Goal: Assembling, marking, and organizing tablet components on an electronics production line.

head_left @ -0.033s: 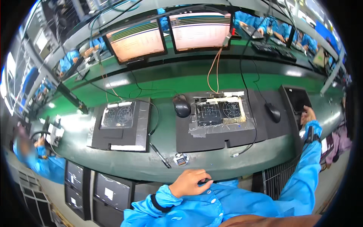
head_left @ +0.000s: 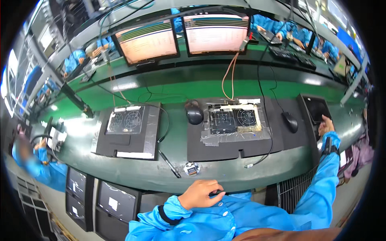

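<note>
My right hand reaches to the far right, its fingers at the near edge of a dark flat panel in a black tray. Whether the fingers grip the panel or only touch it is unclear. Close to my body, beyond the near table edge, my left hand is curled, thumb and fingers brought together. A small dark patch shows between them, too small to name. Near this hand on the table lie a small round white-and-dark part and a black pen.
Two black pads hold taped-down plates with printed circle targets. Two black mice and loose cables lie around them. Monitors stand behind; trays sit below left. Co-workers in blue work nearby.
The view has shifted slightly. My right hand sits a little nearer at the panel's edge; my left hand keeps its curled pose.
</note>
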